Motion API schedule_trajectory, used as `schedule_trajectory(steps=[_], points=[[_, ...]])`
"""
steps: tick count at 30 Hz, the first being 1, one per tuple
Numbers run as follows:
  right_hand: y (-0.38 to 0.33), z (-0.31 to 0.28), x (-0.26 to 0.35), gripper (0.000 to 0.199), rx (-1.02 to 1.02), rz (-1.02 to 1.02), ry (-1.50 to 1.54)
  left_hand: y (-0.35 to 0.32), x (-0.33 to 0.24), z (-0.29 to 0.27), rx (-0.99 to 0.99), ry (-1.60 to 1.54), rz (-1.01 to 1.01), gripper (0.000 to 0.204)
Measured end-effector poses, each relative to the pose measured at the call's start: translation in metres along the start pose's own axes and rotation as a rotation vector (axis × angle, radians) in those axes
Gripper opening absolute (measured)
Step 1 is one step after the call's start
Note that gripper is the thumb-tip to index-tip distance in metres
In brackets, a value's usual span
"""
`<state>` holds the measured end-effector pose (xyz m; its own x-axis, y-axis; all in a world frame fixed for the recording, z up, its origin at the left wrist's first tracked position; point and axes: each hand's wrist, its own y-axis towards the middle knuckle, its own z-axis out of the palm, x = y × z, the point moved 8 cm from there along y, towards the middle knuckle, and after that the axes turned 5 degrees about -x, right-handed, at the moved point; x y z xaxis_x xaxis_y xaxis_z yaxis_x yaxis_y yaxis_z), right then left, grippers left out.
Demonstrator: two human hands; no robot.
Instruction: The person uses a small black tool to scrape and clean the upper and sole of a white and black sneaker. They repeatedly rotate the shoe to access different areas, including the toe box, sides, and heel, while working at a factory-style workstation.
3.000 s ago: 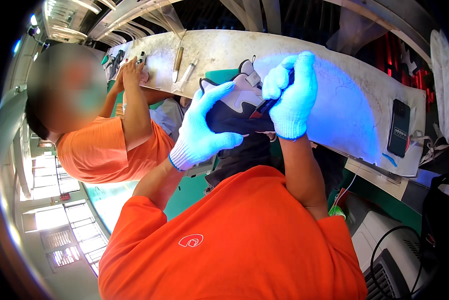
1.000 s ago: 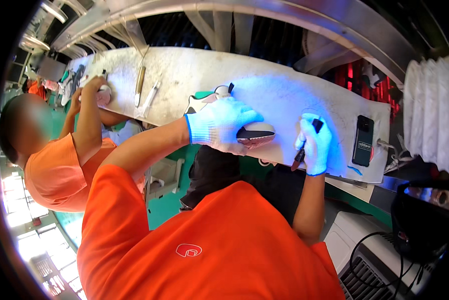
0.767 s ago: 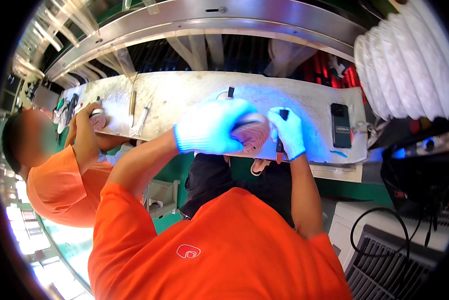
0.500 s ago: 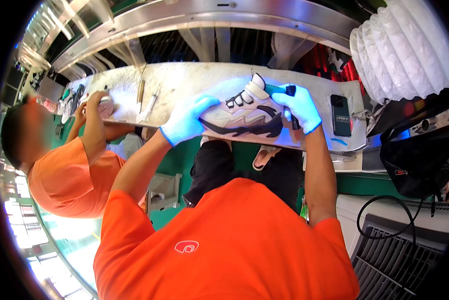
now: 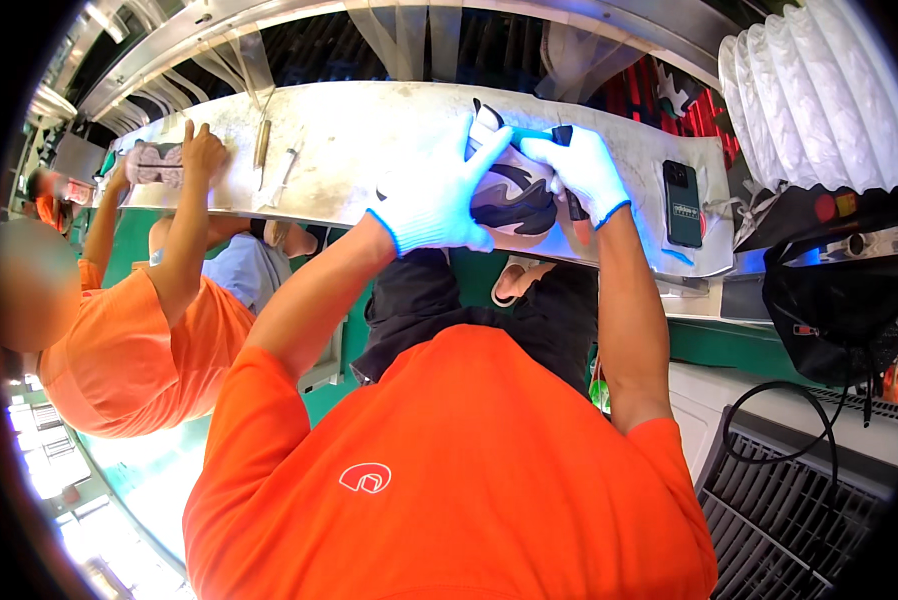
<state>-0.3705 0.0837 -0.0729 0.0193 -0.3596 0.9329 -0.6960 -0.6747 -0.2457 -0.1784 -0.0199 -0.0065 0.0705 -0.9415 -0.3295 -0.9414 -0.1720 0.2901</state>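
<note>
A grey-and-white sneaker (image 5: 517, 200) with a dark, wavy sole and a black patch is held over the near edge of the white worktable (image 5: 339, 150). My left hand (image 5: 434, 200), in a white knit glove, covers its left part, fingers spread along the upper and gripping it. A teal piece (image 5: 531, 135) shows at the shoe's opening. My right hand (image 5: 587, 172), gloved too, is closed at the shoe's right side around a dark, stick-like tool (image 5: 576, 208) with a reddish lower end. Its exact kind I cannot make out.
A phone (image 5: 682, 205) lies on the table to the right, near a white ribbed duct (image 5: 819, 100) and a black bag (image 5: 839, 320). Pen-like tools (image 5: 262, 145) lie to the left. Beside me a co-worker in orange (image 5: 144, 350) handles another shoe (image 5: 155, 163).
The sneaker has turned, its toe now hidden behind my left hand, which has moved right and up over it. My right hand keeps the dark tool. The co-worker's shoe has turned too.
</note>
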Motion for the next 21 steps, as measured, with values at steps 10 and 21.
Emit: schedule_trajectory(steps=[10,21], points=[[0.017,-0.03,-0.019,0.033,-0.445,-0.018,0.978,0.025,0.011,0.016,0.172,-0.036,-0.039,0.127],[0.003,-0.012,-0.019,0.051,-0.408,-0.094,1.043,0.02,0.011,0.019,0.125,0.04,-0.009,0.123]])
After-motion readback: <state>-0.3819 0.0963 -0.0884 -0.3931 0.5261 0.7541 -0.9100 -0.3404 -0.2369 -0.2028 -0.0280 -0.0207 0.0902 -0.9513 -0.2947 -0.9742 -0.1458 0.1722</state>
